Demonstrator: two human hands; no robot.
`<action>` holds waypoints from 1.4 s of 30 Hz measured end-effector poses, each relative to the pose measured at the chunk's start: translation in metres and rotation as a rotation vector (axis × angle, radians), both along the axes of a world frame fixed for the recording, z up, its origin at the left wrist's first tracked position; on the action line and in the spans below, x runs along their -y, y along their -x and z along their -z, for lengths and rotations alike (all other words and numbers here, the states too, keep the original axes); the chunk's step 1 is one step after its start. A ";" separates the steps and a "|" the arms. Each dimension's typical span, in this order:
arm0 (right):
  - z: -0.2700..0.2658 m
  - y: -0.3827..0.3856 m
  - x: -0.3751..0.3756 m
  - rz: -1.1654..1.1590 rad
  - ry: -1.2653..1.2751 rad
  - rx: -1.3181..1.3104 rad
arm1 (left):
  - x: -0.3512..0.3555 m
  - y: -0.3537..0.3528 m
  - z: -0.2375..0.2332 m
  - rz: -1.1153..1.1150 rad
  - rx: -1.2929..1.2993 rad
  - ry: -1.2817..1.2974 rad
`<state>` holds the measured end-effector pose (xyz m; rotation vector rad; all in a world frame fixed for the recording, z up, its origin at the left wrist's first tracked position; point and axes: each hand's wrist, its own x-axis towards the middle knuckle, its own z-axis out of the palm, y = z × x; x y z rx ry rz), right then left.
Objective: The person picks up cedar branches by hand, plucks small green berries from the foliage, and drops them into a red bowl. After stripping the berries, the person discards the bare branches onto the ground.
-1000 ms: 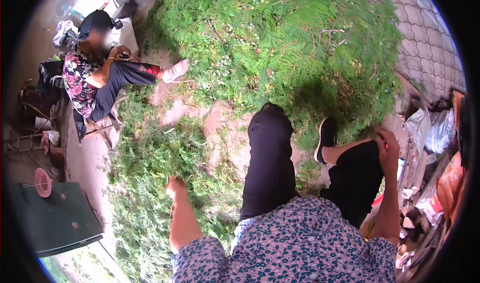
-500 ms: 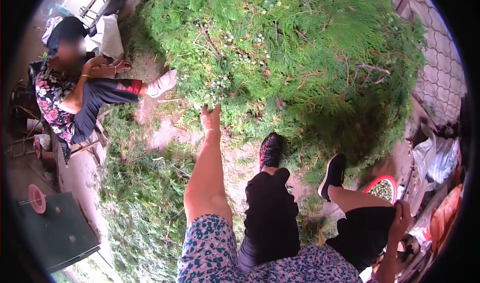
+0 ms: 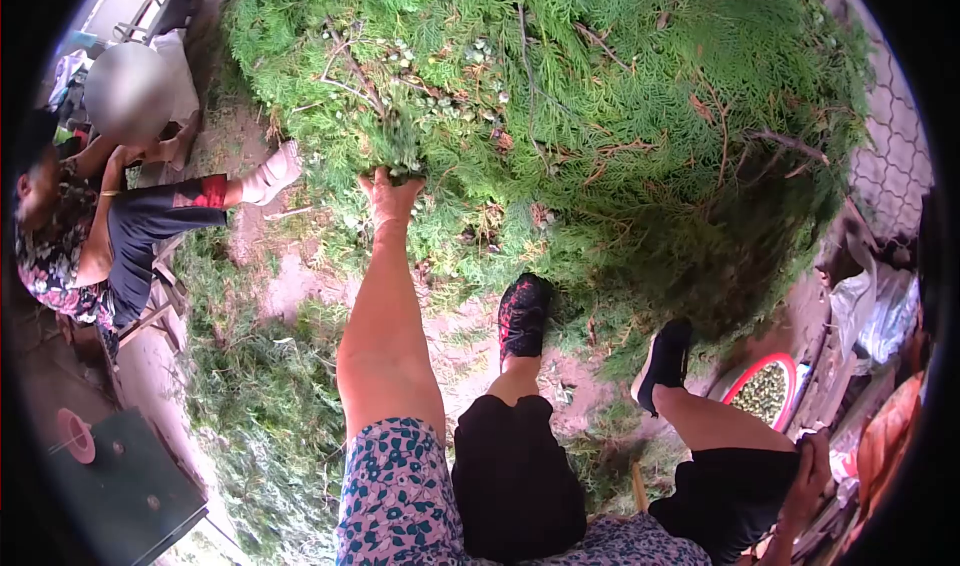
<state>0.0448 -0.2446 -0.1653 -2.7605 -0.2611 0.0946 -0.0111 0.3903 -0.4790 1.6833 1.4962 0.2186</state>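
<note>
My left hand (image 3: 390, 201) reaches forward to the near edge of a big heap of cut conifer branches (image 3: 620, 116). Its fingers are closed around the base of a green conifer sprig (image 3: 400, 144), which looks slightly blurred and bears small pale cones. More of these pale cones dot the foliage around it. At the lower right, my right hand (image 3: 808, 476) rests against the side of my bent right knee, fingers lying along the black trouser leg, with nothing visible in it.
A red-rimmed basin (image 3: 790, 386) of small greenish cones stands beside my right foot. Plastic bags (image 3: 885, 316) and boards line the right side. Another person (image 3: 80, 226) sits at the left, near a dark green table (image 3: 130, 486). Loose greenery (image 3: 260, 386) covers the ground to my left.
My left hand has moved forward into the heap and closed on a sprig. The view has shifted slightly right; my right hand stays at the knee.
</note>
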 end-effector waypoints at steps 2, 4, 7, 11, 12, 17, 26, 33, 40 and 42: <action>0.000 0.000 0.001 0.019 -0.003 -0.022 | 0.005 0.005 0.009 -0.003 -0.014 -0.043; -0.001 -0.001 0.002 -0.035 0.008 -0.017 | 0.014 0.015 0.008 -0.079 0.124 0.010; -0.003 0.001 -0.009 -0.073 0.005 0.035 | 0.032 0.027 0.006 -0.114 0.146 -0.120; -0.006 0.008 -0.017 -0.144 -0.072 0.053 | 0.068 0.033 -0.054 -0.156 0.412 0.103; -0.007 0.010 -0.019 -0.153 -0.064 0.078 | 0.081 0.033 -0.081 -0.201 0.463 0.203; -0.009 0.020 -0.021 -0.233 -0.170 0.099 | 0.133 0.044 -0.162 -0.045 0.501 0.250; -0.004 0.031 -0.010 -0.290 -0.309 0.234 | 0.232 0.020 -0.297 0.059 0.533 0.427; -0.009 0.035 -0.004 -0.334 -0.408 0.272 | 0.295 -0.074 -0.361 0.202 0.740 0.482; -0.013 0.037 -0.002 -0.365 -0.424 0.219 | 0.340 -0.157 -0.312 0.634 0.844 0.615; -0.013 0.038 -0.003 -0.319 -0.409 0.204 | 0.338 -0.172 -0.281 0.674 0.739 0.478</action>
